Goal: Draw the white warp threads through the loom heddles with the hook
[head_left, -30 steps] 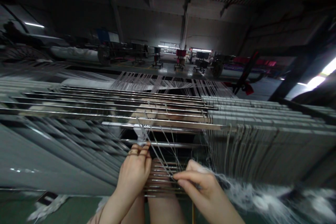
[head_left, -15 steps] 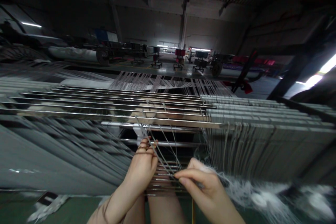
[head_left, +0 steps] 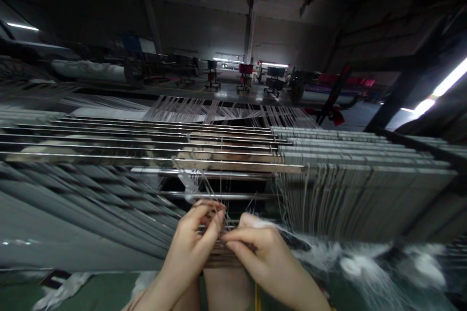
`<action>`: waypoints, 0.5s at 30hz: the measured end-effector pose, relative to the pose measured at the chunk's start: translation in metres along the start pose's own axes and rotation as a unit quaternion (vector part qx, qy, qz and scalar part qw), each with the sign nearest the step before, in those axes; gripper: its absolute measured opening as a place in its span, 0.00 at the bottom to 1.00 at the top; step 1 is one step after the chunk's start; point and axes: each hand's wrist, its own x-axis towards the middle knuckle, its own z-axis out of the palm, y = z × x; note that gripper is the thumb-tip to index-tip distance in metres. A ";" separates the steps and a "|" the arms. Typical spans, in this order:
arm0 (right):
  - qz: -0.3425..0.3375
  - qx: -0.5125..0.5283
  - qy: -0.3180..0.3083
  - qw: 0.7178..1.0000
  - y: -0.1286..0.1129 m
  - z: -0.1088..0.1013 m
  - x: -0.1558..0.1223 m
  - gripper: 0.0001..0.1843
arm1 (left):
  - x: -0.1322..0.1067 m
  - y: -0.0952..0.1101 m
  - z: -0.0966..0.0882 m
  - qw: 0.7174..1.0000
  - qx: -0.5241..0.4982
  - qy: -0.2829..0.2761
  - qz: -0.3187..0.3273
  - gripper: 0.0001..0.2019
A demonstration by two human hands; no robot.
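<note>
My left hand (head_left: pixel 199 231) is closed, thumb against fingers, on thin pale threads (head_left: pixel 207 185) that run down from the metal bars. Close beside it, my right hand (head_left: pixel 260 248) pinches thin thread between thumb and forefinger; the exact strand is blurred. The fingertips of both hands almost meet below the horizontal heddle bars (head_left: pixel 237 163). A loose bundle of white yarn (head_left: pixel 302 239) trails from under my right hand to the right. Just left of my left fingertips hangs a white, ragged strip (head_left: pixel 188 187).
Dense grey heddles (head_left: pixel 339 199) hang on the right, and slanting grey ones (head_left: pixel 91 209) spread on the left. White warp threads (head_left: pixel 182 109) stretch behind the bars. Tufts of white yarn waste (head_left: pixel 365 269) lie low at the right. A large white roll (head_left: pixel 89 70) stands farther back.
My right hand has moved left, up to my left hand. The left fingers have curled closed around the threads, with the thumb now raised. The view has shifted slightly.
</note>
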 end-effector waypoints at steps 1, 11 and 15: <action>-0.003 0.000 -0.003 1.000 -0.001 0.003 0.003 0.11 | -0.002 0.002 0.001 1.000 0.011 -0.009 0.004 0.08; -0.010 0.025 -0.010 1.000 -0.002 0.015 0.013 0.12 | -0.003 -0.007 -0.002 0.999 -0.035 -0.002 -0.041 0.08; -0.020 0.034 -0.017 0.999 -0.002 0.013 0.017 0.11 | -0.003 -0.008 -0.005 0.995 -0.077 -0.003 -0.061 0.08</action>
